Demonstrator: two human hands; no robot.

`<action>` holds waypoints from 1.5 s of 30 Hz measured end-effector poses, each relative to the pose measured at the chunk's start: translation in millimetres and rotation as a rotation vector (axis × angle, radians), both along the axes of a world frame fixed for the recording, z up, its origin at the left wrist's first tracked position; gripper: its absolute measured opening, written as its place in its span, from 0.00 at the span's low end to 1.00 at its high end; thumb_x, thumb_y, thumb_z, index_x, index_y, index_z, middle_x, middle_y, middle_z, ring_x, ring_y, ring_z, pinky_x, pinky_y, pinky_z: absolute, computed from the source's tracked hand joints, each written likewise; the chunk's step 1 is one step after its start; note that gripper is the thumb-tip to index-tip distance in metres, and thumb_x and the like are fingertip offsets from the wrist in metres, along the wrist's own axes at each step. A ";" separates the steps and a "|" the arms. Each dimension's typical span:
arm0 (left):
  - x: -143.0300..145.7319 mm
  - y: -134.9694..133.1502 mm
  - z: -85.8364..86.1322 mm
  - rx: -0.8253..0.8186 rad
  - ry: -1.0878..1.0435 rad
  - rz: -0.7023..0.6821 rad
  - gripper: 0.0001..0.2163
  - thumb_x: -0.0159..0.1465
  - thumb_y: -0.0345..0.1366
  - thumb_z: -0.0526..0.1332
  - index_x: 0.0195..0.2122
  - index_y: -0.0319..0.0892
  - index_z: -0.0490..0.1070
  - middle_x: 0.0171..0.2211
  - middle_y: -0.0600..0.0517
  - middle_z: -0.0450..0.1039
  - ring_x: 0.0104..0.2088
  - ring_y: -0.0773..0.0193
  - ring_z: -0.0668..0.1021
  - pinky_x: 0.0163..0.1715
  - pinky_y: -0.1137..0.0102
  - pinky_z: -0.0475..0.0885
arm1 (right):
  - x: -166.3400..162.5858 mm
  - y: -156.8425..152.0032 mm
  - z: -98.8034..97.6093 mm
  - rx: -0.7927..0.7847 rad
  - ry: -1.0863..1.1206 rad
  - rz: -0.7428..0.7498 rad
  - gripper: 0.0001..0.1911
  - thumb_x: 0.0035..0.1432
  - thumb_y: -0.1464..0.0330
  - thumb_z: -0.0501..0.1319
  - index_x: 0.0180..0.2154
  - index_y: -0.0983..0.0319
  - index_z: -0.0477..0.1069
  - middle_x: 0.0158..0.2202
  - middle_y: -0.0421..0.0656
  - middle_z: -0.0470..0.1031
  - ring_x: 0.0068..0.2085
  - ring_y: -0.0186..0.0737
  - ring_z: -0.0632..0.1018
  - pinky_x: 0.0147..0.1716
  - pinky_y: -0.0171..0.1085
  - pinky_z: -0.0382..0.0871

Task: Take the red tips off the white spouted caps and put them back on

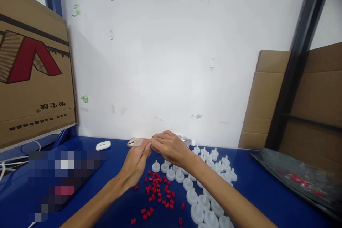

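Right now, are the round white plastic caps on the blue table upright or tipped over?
Upright: the round white plastic caps rest on wide bases, narrow stems pointing up.

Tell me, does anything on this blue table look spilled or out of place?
Only mildly. The small red pieces lie in a loose scatter on the blue table, with a few strays near the bottom edge, while the white caps stand upright in rough rows. The wall shows flecks of green residue. Nothing looks broken.
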State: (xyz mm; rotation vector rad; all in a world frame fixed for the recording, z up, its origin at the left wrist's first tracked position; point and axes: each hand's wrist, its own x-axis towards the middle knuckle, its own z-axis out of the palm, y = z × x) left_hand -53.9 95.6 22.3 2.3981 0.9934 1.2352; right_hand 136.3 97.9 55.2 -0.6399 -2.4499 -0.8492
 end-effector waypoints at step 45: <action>18.5 -37.7 -19.2 0.314 0.332 -0.329 0.09 0.65 0.29 0.51 0.27 0.45 0.57 0.19 0.57 0.62 0.18 0.67 0.62 0.25 0.66 0.54 | 16.5 15.1 -36.6 -0.380 0.054 -0.227 0.15 0.73 0.66 0.48 0.45 0.63 0.72 0.43 0.46 0.80 0.44 0.41 0.79 0.45 0.39 0.67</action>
